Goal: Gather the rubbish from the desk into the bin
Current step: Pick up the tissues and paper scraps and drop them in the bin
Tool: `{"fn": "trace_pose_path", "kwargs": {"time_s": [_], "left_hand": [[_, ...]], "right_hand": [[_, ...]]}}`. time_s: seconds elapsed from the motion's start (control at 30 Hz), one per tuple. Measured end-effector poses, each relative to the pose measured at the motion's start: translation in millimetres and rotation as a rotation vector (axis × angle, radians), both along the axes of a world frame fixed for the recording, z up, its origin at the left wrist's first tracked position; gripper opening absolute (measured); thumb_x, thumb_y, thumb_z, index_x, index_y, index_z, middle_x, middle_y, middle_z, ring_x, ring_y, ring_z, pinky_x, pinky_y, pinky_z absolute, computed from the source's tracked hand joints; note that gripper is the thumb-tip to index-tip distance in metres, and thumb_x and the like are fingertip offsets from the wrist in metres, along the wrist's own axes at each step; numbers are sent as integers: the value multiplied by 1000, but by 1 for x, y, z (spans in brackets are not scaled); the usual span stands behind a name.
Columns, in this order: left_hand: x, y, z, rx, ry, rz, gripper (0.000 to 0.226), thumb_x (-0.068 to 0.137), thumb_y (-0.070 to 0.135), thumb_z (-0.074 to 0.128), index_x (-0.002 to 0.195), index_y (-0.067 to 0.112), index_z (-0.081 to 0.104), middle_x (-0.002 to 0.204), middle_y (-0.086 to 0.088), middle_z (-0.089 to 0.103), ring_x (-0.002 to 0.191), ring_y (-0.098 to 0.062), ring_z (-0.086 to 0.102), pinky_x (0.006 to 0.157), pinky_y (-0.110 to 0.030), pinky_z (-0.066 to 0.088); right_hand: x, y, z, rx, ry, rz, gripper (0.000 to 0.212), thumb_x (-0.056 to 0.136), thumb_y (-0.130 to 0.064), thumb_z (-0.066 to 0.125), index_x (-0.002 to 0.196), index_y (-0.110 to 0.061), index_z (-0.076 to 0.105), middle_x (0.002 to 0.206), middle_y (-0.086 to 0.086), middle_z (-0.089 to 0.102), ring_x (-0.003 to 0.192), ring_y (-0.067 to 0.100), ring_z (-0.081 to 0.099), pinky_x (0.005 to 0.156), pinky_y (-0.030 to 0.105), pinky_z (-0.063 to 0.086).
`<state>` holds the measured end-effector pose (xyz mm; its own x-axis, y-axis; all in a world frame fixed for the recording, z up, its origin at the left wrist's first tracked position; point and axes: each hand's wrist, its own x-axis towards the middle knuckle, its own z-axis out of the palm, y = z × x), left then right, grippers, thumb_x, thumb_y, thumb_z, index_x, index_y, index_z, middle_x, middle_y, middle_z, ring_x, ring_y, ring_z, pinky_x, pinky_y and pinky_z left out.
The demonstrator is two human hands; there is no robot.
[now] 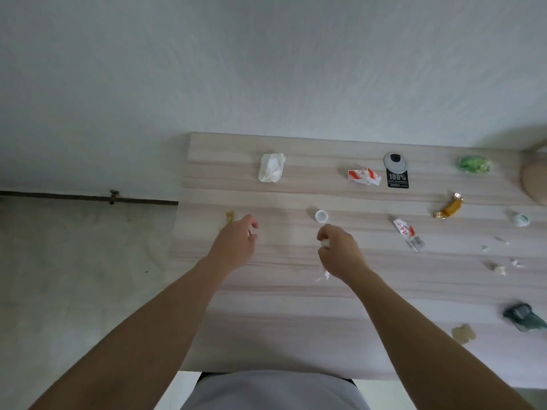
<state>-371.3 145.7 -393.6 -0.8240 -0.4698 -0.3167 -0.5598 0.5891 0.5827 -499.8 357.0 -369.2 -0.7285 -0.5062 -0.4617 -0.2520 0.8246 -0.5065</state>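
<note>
Rubbish lies scattered on the pale wooden desk (266, 321). My right hand (340, 253) is closed around a white paper scrap (324, 273), whose tail hangs below the fist. Just beyond its knuckles sits a white bottle cap (321, 216). My left hand (236, 244) hovers over the desk's left part with fingers loosely curled and nothing in them; a yellowish wrapper (229, 218) lies beside its knuckles. Farther back rest a crumpled white tissue (271, 167) and a red-and-white wrapper (364, 176). No bin is visible.
To the right lie another red-and-white wrapper (408, 233), a gold candy wrapper (450, 207), a green bag (473, 164), a black label (397, 179), small white bits (500, 269), a dark green object (524, 316) and a beige scrap (464, 334). A wall stands behind the desk.
</note>
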Motion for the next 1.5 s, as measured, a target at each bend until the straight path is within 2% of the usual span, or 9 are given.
{"fn": "trace_pose_path", "kwargs": {"time_s": [0.17,0.27,0.47,0.57,0.77,1.03,1.13,1.3,1.5], "left_hand": [[6,-22,-1,-35,-14,6,21,83,20,63,104,21,58,74,1,60,75,-24,60,73,-34,49],[6,-33,-5,-34,-47,8,31,81,21,65,111,20,56,80,-1,61,80,-25,61,73,-33,47],[2,-51,-18,-87,-158,55,60,77,29,74,128,20,43,114,-5,60,102,-28,59,81,-38,47],[0,-56,-23,-122,-193,83,63,76,31,75,128,20,41,117,-6,61,104,-29,60,80,-38,48],[1,-56,-34,-136,-237,134,50,76,36,73,117,22,47,104,-4,65,94,-29,63,74,-37,51],[-8,-54,-43,-165,-195,84,11,83,27,62,87,18,59,92,-6,62,83,-28,60,67,-32,44],[-10,-53,-44,-166,-182,97,7,85,24,59,84,17,61,87,-6,63,81,-28,60,67,-34,47],[-15,-47,-36,-140,-145,94,5,82,15,58,84,14,62,80,-9,68,76,-32,62,66,-37,52],[-19,-32,-8,-125,-122,91,4,79,16,60,83,17,60,76,-3,66,71,-27,61,65,-34,52]], "right_hand": [[-2,-13,-6,4,30,-7,26,88,-8,47,106,-17,64,104,3,63,91,22,56,74,28,38],[-6,-17,-10,28,63,-10,24,91,-19,57,115,-18,59,113,5,60,89,21,55,75,28,38],[-27,-25,-21,42,86,-43,58,85,-33,71,134,-21,43,127,8,47,85,19,53,79,30,44],[-39,-28,-28,95,76,-43,69,83,-38,72,139,-21,36,131,12,42,89,23,56,82,33,47],[-54,-33,-44,131,57,-19,64,87,-41,67,140,-24,36,129,12,40,90,25,57,78,33,48],[-58,-40,-52,69,84,13,29,91,-29,61,117,-18,56,113,7,46,78,23,54,70,30,44],[-59,-40,-52,72,69,33,28,91,-28,60,117,-18,56,115,7,47,81,23,56,72,32,49],[-58,-40,-43,76,77,44,32,85,-20,63,116,-15,58,115,8,50,82,21,51,72,30,43],[-50,-35,-25,17,99,27,34,84,-22,64,117,-16,58,116,7,54,89,24,56,75,32,46]]}}
